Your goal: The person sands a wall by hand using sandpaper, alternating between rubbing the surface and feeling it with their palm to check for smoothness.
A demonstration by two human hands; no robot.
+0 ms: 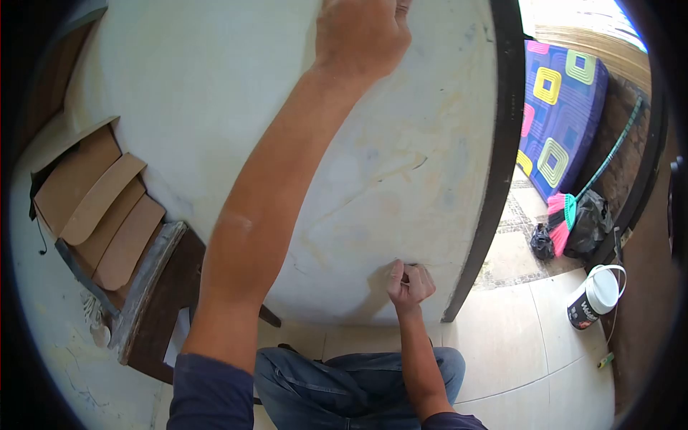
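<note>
A pale, patchy wall (401,208) with yellowish smears and thin scratches fills the middle of my view. Raised high against it, my left hand (364,36) is closed in a fist, partly cut off by the top edge. Whether it holds anything is hidden. Lower down, close to the wall's bottom right, my right hand (411,283) is also closed, thumb and fingers curled together. Any small thing inside it is too hidden to name. My jeans (358,380) show below, with knees bent near the wall's foot.
A dark door frame (494,165) edges the wall. Beyond stand a patterned mattress (562,107), a pink-bristled broom (561,222), black plastic bags (591,218) and a white lidded bucket (600,292). On the left, brown panels (100,208) sit beside dark wooden furniture (161,301).
</note>
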